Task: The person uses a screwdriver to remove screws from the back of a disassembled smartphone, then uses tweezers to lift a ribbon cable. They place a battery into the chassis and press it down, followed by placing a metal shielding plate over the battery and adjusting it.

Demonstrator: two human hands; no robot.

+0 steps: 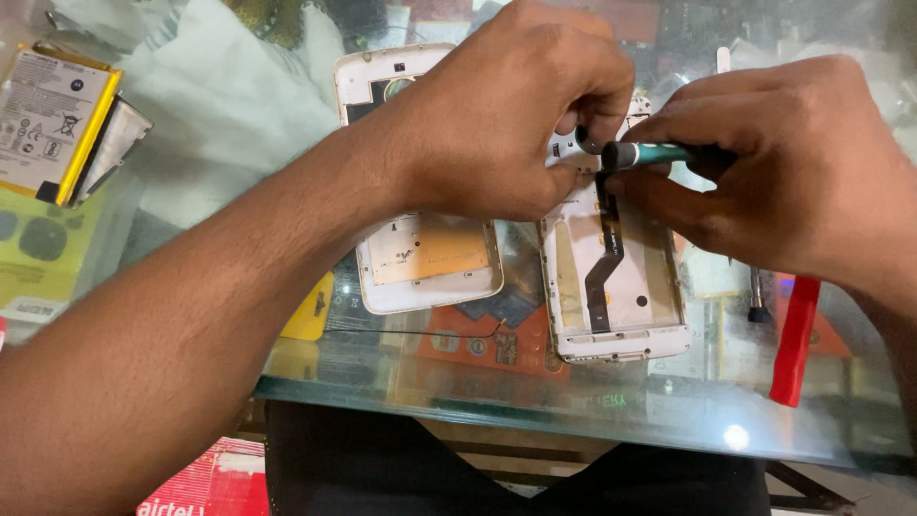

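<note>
The left hand [497,119] reached across from the left and pinched the top edge of an opened white phone frame [616,287], its grip closed on that upper end with thumb and fingers. The right hand [802,177] held a teal-handled screwdriver [650,153] lying nearly level, its grip closed around the handle, the dark end pointing left toward the left hand's fingertips at the top of the frame. The frame lay flat on the glass desk [573,401], near its front edge, with a black flex cable [602,272] running down its middle from the spot where the tool met it.

Just beside it, to the left, lay a second white phone shell [425,263], partly hidden under the left wrist, showing a tan panel inside. A red pry tool [793,339] rested on the glass at the right, under the right wrist, with a slim dark-tipped tool [757,296] close beside it. At the far left a flat phone battery [53,119] with a yellow edge lay well apart from the work, beside a pale cloth [229,105].
</note>
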